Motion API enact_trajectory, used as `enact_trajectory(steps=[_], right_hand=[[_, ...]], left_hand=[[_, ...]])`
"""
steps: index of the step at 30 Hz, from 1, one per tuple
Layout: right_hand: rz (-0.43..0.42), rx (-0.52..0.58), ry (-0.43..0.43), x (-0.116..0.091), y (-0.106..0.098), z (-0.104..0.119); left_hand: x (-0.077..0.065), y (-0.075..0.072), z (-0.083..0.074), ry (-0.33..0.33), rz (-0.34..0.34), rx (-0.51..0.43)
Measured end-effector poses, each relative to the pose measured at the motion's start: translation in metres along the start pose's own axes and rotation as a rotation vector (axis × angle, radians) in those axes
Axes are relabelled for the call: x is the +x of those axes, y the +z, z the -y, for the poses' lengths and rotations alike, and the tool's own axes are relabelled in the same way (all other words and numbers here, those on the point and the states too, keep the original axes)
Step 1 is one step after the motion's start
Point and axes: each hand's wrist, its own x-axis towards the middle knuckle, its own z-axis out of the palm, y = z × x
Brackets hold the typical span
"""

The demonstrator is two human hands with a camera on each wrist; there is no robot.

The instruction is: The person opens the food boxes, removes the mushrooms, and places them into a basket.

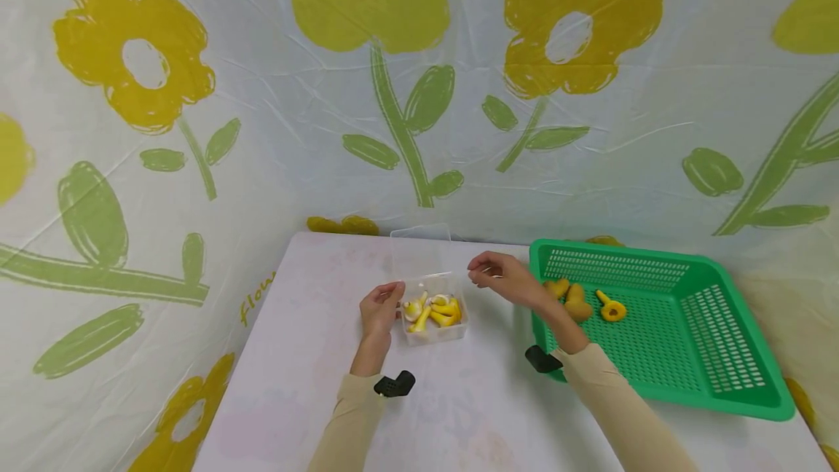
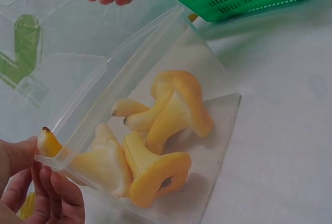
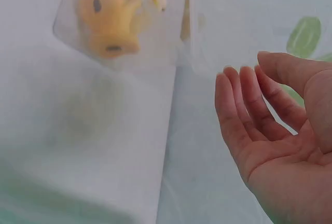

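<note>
In the head view, a clear plastic box (image 1: 438, 335) with its hinged lid (image 1: 419, 253) raised stands on the table. Inside lie several yellow, trumpet-shaped mushrooms (image 2: 161, 180), pale along their stems. My left hand (image 1: 380, 312) grips the box's left side, its thumb at the rim and the other fingers curled against the outer wall. One mushroom stem (image 2: 49, 142) pokes up at the rim beside that thumb. Between box and basket, my right hand (image 1: 507, 279) hovers with loosely bent fingers (image 3: 251, 97) and holds nothing.
A green plastic basket (image 1: 711, 400) stands to the right, under my right forearm. It contains several brown, potato-like lumps (image 1: 577, 304) and one yellow mushroom (image 1: 612, 310). A flower-printed sheet (image 1: 295, 130) hangs behind and left of the white table (image 1: 295, 384).
</note>
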Motion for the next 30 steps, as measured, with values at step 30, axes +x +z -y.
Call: enact_trajectory(steps=[30], right_hand=[[0.173, 0.081, -0.192, 0.037, 0.102, 0.006]], left_hand=[[0.002, -0.002, 0.002, 0.047, 0.052, -0.084]])
